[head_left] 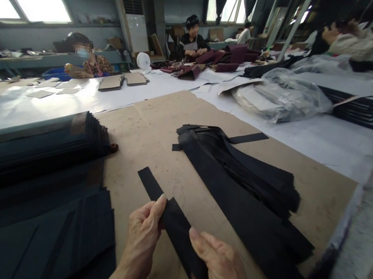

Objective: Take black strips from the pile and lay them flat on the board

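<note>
A heap of black strips [237, 177] lies on the tan board [141, 151] at centre right, a stack of dark sheets [26, 149] fills the lower left, and a plastic-wrapped bundle [280, 98] sits upper right. At bottom centre, our left hand [143, 233] pinches the edge of a black strip [175, 224]. Our right hand [223, 276] lies against the strip lower down, fingers extended; we cannot tell whether it grips. Both forearms rise from the bottom edge, angled inward.

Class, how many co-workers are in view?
4: one masked at left, one at centre back, one by the far window, one at upper right; others may be hidden.
</note>
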A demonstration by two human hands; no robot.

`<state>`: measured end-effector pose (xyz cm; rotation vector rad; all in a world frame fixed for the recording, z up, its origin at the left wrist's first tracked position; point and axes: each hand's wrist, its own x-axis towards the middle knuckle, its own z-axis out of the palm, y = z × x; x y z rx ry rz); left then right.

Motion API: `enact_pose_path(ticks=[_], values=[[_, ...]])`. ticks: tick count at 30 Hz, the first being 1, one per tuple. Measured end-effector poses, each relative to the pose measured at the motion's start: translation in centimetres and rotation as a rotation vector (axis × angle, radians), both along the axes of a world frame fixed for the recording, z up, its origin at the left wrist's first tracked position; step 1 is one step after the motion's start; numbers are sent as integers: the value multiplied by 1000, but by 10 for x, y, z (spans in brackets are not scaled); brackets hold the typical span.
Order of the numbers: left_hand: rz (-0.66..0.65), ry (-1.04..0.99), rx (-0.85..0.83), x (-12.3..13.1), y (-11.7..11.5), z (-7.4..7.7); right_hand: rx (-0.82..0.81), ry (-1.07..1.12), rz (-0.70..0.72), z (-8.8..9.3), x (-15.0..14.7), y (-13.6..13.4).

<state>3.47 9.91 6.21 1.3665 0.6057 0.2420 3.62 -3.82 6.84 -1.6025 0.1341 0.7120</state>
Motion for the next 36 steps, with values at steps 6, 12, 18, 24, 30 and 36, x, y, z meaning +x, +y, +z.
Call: enact_pose_path(ticks=[6,12,18,24,30,36], values=[[-30,49,-39,-3,5,-4,189,65,13,3,-10,-1],[-99,42,-108,-7,10,-7,-29,-15,-52,1,-12,-5],[-161,47,-150,-11,10,-2,-273,-227,17,-7,-13,-12],[-243,30,-260,-16,1,4,-342,-259,-33,-5,-16,-11],[-329,53,-317,-28,-11,-5,-328,-312,-153,1,-23,-5],[-206,77,-284,-33,-16,-19,-359,-374,-168,-6,-31,-4]])
